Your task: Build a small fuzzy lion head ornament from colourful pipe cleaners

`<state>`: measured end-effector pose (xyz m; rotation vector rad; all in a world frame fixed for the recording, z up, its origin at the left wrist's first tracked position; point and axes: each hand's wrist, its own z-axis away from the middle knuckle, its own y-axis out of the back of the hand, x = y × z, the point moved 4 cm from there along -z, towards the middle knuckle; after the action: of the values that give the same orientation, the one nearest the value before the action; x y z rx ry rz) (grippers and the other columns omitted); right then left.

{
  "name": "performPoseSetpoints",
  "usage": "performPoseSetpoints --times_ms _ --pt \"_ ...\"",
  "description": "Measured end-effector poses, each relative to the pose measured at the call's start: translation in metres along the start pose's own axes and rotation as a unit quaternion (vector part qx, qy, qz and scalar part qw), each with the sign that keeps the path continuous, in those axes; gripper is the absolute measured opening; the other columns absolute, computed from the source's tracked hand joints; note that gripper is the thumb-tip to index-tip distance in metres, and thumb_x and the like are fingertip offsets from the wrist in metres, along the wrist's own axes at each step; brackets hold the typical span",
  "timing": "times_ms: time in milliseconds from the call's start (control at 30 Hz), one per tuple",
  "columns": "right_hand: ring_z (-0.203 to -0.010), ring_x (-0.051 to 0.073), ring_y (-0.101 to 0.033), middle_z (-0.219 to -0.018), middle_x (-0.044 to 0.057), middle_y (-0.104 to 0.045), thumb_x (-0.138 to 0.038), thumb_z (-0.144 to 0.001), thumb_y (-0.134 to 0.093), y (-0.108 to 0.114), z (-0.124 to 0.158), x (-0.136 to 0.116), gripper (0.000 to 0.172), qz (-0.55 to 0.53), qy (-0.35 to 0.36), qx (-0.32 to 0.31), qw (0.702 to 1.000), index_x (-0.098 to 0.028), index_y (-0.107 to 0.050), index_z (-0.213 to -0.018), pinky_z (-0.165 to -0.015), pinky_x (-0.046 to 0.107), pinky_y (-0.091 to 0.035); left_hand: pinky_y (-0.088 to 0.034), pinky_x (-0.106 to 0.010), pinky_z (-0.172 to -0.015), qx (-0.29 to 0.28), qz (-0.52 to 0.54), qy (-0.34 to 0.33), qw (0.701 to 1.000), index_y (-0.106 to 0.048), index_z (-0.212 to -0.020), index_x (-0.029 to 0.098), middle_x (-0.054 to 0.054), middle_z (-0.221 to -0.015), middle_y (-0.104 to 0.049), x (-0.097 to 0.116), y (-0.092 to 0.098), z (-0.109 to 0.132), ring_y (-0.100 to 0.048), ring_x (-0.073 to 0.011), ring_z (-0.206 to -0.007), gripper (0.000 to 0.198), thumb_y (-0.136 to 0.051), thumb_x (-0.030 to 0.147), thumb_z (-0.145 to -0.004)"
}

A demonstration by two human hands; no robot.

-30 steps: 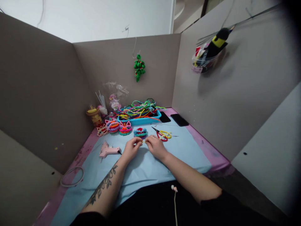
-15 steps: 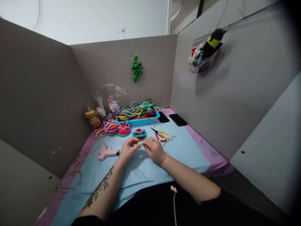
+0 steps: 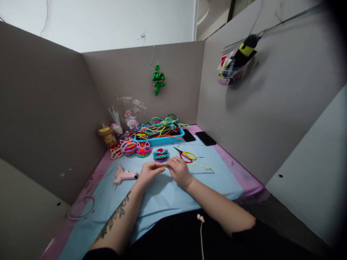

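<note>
A thin yellow pipe cleaner point(image 3: 202, 166) is pinched between the fingertips of both hands, and its free end sticks out to the right over the blue cloth. My left hand point(image 3: 149, 173) is closed on its left end, where a bit of yellow shows at the fingertips. Close beside it, my right hand point(image 3: 179, 172) grips the same strand, its fingers partly hiding it. Just beyond the hands sits a teal fuzzy figure point(image 3: 161, 154) with a red top. Scissors point(image 3: 187, 156) with red and yellow handles lie behind my right hand.
A pink glue gun point(image 3: 124, 176) lies left of my left hand. Farther back are several fuzzy figures point(image 3: 143, 149) and a blue tray point(image 3: 157, 140) heaped with coloured pipe cleaners. Two dark phones point(image 3: 205, 138) rest at the back right. Grey panels point(image 3: 143, 79) enclose the table.
The yellow pipe cleaner's free end now reaches out to the right past my right hand; before, it lay up near the scissors. My hands have barely shifted.
</note>
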<state>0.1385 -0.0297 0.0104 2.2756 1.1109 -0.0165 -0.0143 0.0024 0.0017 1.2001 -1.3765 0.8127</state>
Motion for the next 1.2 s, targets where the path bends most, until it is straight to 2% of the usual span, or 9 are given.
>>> performPoseSetpoints --times_ms 133,300,567,767,1000,1133,1200 --pt "-0.082 0.02 -0.052 -0.081 0.005 -0.061 -0.017 -0.086 -0.05 0.0003 0.0 0.0018 0.011 -0.022 -0.003 0.002 1.0 -0.021 -0.061 -0.085 -0.074 0.035 -0.042 -0.048 -0.027 -0.066 -0.025 0.018 0.017 0.999 -0.071 -0.074 0.014 -0.004 -0.07 -0.07 -0.001 -0.0007 -0.0007 -0.061 -0.0149 -0.064 0.022 -0.078 0.027 -0.057" --pt "-0.079 0.019 -0.053 -0.08 0.005 -0.061 -0.016 -0.084 -0.052 -0.0011 -0.0003 0.0045 0.008 -0.076 -0.014 0.008 0.997 -0.02 -0.059 -0.085 -0.073 0.035 -0.043 -0.045 -0.024 -0.062 -0.035 0.045 0.024 0.998 -0.069 -0.081 0.013 -0.004 -0.071 -0.068 0.0002 -0.0018 -0.0014 -0.059 -0.0125 -0.063 0.025 -0.074 0.031 -0.064" --pt "-0.081 0.018 -0.052 -0.082 0.005 -0.059 -0.013 -0.085 -0.05 -0.0016 -0.0016 0.0017 0.02 -0.138 0.015 -0.026 0.99 -0.021 -0.063 -0.096 -0.075 0.034 -0.045 -0.04 -0.022 -0.057 -0.066 0.094 0.0 0.993 -0.054 -0.086 0.015 0.002 -0.061 -0.06 0.0059 -0.0044 0.0003 -0.054 -0.0097 -0.056 0.036 -0.075 0.034 -0.063" --pt "-0.08 0.017 -0.054 -0.081 0.005 -0.059 -0.015 -0.085 -0.051 -0.0011 -0.0035 0.0038 0.015 -0.189 -0.017 -0.03 0.981 -0.02 -0.064 -0.088 -0.074 0.033 -0.046 -0.041 -0.022 -0.058 -0.081 0.091 0.013 0.992 -0.051 -0.086 0.015 0.002 -0.062 -0.062 0.0027 -0.0064 -0.0008 -0.056 -0.0106 -0.057 0.039 -0.075 0.036 -0.063" --pt "-0.076 0.016 -0.057 -0.078 0.003 -0.061 -0.02 -0.082 -0.057 -0.0032 -0.0037 0.0057 0.007 -0.273 -0.083 -0.038 0.958 -0.019 -0.064 -0.08 -0.072 0.031 -0.048 -0.042 -0.022 -0.058 -0.095 0.13 0.048 0.986 -0.051 -0.085 0.015 0.0 -0.066 -0.063 -0.0009 -0.0047 -0.0016 -0.057 -0.01 -0.058 0.041 -0.077 0.033 -0.06" --pt "-0.075 0.015 -0.058 -0.078 0.003 -0.064 -0.021 -0.079 -0.062 -0.0087 -0.0003 0.0066 0.008 -0.298 -0.083 -0.083 0.947 -0.019 -0.067 -0.086 -0.072 0.03 -0.048 -0.04 -0.021 -0.058 -0.132 0.14 0.052 0.98 -0.05 -0.083 0.016 0.001 -0.065 -0.062 0.0021 -0.0045 0.0012 -0.056 -0.0092 -0.057 0.04 -0.078 0.029 -0.059" --pt "-0.075 0.015 -0.059 -0.079 0.004 -0.065 -0.022 -0.08 -0.062 -0.0095 0.0007 0.0065 0.011 -0.302 -0.075 -0.087 0.946 -0.019 -0.068 -0.088 -0.072 0.031 -0.048 -0.039 -0.02 -0.057 -0.146 0.14 0.054 0.978 -0.049 -0.082 0.016 0.002 -0.064 -0.062 0.0036 -0.0049 0.0026 -0.055 -0.0086 -0.056 0.04 -0.079 0.029 -0.059"
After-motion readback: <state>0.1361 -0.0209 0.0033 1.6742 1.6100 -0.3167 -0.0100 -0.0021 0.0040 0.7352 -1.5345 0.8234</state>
